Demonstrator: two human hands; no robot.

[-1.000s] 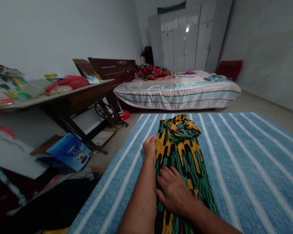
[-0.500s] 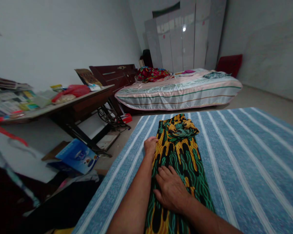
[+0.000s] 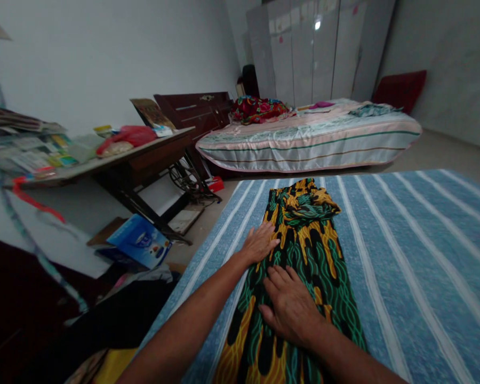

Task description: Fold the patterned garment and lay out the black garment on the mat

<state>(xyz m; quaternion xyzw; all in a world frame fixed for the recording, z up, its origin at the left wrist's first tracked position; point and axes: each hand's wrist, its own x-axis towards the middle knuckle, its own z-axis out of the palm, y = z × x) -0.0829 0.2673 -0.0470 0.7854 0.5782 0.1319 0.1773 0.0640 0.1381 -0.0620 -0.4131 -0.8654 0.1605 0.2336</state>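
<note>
A long piece of patterned fabric (image 3: 308, 250), black, green and yellow, lies stretched out on a blue-and-white striped bed cover (image 3: 416, 256). Its far end carries a bunched, crumpled part (image 3: 310, 207); whether it is a garment I cannot tell. My left hand (image 3: 260, 242) rests open on the fabric's left edge, fingers stretched forward and thumb apart. Nearer to me and to the right, my right hand (image 3: 290, 304) lies flat on the middle of the cloth, palm down with fingers spread. Neither hand grips anything.
Beyond the cover stands another bed (image 3: 304, 141) with a red floral blanket (image 3: 258, 109). At left, a cluttered table (image 3: 140, 154) holds a red plastic bag (image 3: 132, 137). A blue box (image 3: 140, 242) sits on the floor beneath. Grey wardrobes (image 3: 304, 58) line the back.
My left hand has let go of the fabric's left edge and opened flat on it, nearer to me. My right hand stays flat on the cloth. The view has shifted slightly.
</note>
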